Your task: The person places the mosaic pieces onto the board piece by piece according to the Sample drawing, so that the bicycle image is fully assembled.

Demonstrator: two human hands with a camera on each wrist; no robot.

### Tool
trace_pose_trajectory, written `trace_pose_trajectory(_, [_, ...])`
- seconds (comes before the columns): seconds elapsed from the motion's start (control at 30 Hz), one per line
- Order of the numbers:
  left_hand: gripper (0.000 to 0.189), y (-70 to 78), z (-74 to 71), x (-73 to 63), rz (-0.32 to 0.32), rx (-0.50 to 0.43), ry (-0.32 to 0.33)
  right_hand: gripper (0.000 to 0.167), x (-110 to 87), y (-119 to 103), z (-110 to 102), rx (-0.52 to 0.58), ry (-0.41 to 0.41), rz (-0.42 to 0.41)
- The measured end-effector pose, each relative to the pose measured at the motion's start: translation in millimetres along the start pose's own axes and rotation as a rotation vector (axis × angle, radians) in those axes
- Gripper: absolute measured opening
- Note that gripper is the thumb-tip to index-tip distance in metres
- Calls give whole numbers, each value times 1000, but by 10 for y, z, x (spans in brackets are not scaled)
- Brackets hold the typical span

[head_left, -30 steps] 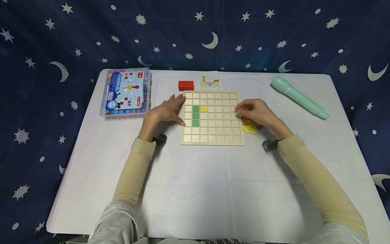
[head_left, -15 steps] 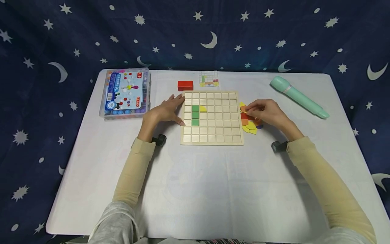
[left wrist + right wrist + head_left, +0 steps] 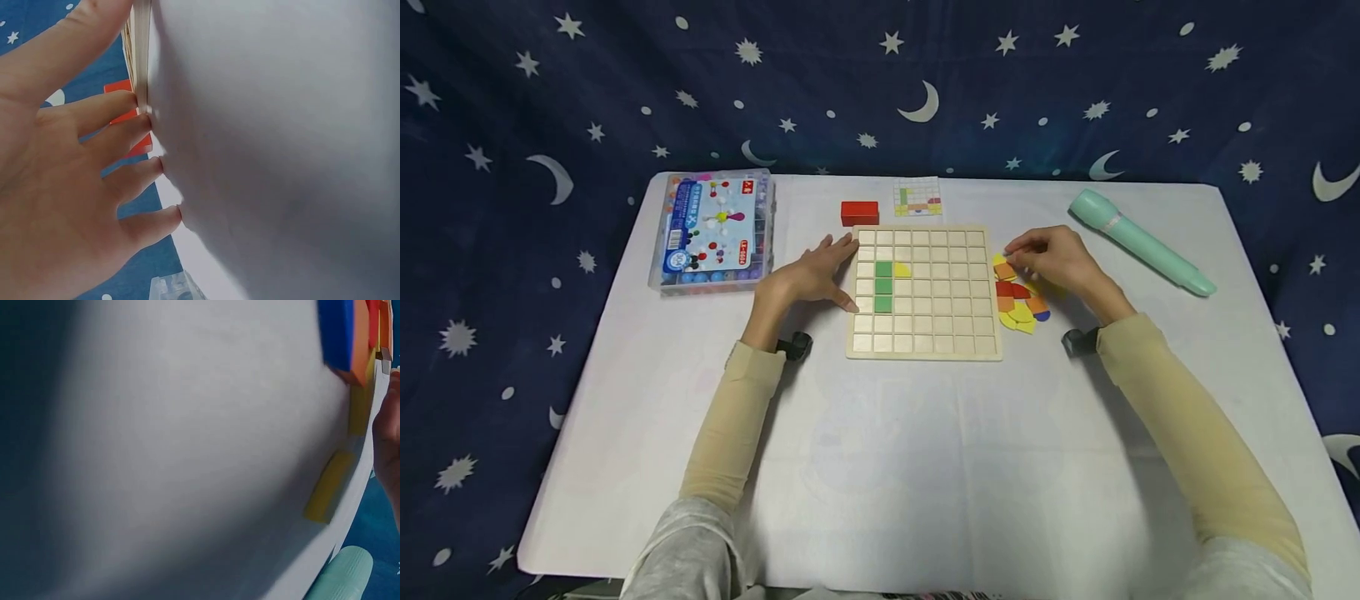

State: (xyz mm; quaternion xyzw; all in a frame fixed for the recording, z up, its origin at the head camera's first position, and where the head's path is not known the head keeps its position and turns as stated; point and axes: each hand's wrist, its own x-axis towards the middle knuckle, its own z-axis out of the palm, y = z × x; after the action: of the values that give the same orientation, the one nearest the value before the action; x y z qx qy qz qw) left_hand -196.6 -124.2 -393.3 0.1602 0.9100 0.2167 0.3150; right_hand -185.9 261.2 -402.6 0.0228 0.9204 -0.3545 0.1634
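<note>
My left hand [image 3: 811, 271] lies spread along the left edge of a square wooden grid board [image 3: 936, 319], fingertips and thumb against its side. The left wrist view shows the straight fingers [image 3: 125, 134] at the board's edge [image 3: 141, 56]. On the board, several green tiles [image 3: 883, 286] form a column, with a yellow rounded tile [image 3: 902, 270] at its top right. My right hand [image 3: 1060, 257] hovers with bent fingers at the far end of a pile of coloured tiles [image 3: 1018, 312]. I cannot tell whether its fingertips pinch a tile.
Behind the board are a red block [image 3: 859, 213] and a small printed pattern card [image 3: 917, 197]. A clear plastic case of coloured beads [image 3: 715, 229] is at the back left. At the back right lies a mint-green tube [image 3: 1138, 242]. A yellow tile [image 3: 329, 487] lies apart from the pile.
My right hand has moved from the board's right edge over the tile pile, then toward its far end, uncovering more tiles. My left hand stays at the board.
</note>
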Motion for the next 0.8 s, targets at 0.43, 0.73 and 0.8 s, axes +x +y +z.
trace_pose_trajectory(0.43, [119,-15,14,18,-2,-3,0,32,168,-48,12,-39,-99,42])
trace_pose_trajectory(0.73, [120,-12,20,-6,-2,-11,7,36,178,-51,4,-56,-136,17])
trace_pose_trajectory(0.8, [120,-6,20,-3,-1,-7,7,36,179,-41,1,-58,-138,16])
